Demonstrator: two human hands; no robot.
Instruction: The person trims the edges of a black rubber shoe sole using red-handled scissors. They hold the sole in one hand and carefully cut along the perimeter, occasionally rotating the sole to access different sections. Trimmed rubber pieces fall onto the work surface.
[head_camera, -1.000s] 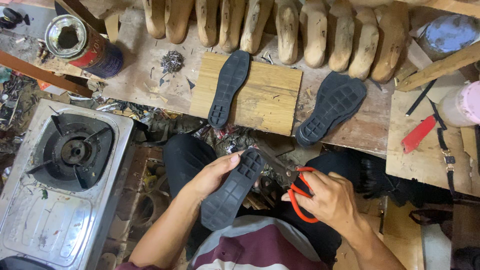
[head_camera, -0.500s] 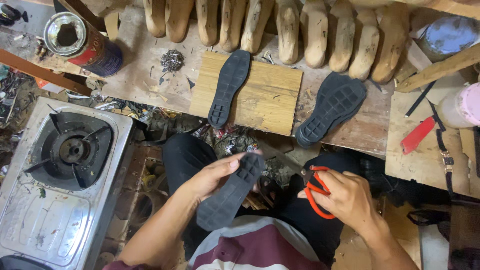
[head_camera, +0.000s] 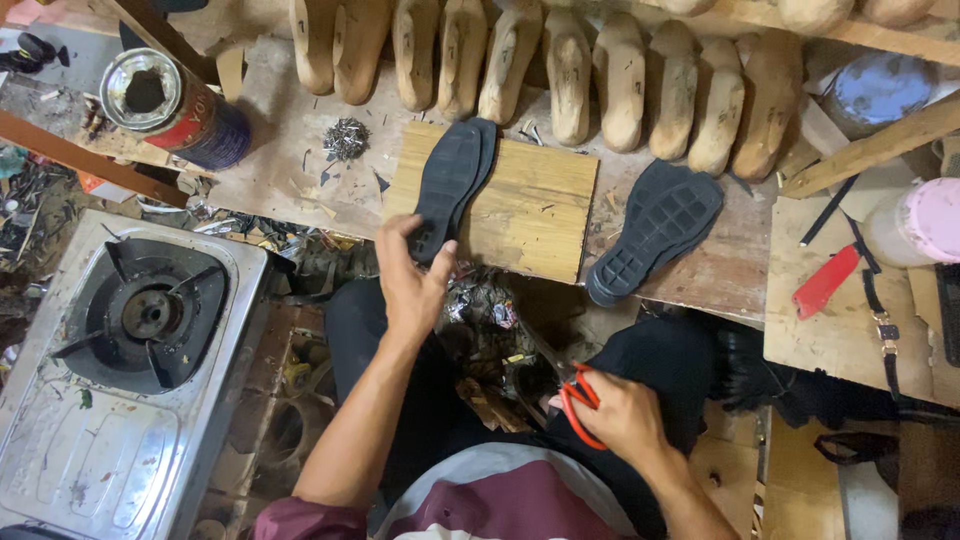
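Black rubber soles (head_camera: 452, 185), stacked on the pale wooden board (head_camera: 520, 205) just above frame centre, toe ends toward the top, heel end hanging slightly over the board's near edge. Touched at that heel end by the left hand (head_camera: 410, 275), fingers spread and resting on the rubber, not clamped round it. Looks like two soles one atop the other, though the overlap is hard to make out. To the right, a third black sole (head_camera: 655, 228) lying tread up on the worn bench, apart from the board. Lower right of centre, the right hand (head_camera: 625, 415) closed around red-handled scissors (head_camera: 578, 405), blades hidden, held over the lap. Judging by this: sole placed on the stack, cutting tool idle, the separate sole untouched. Along the top edge, a row of wooden shoe lasts (head_camera: 560, 60); upper left, an open tin can (head_camera: 175, 110); lower left, a gas stove (head_camera: 130, 360).
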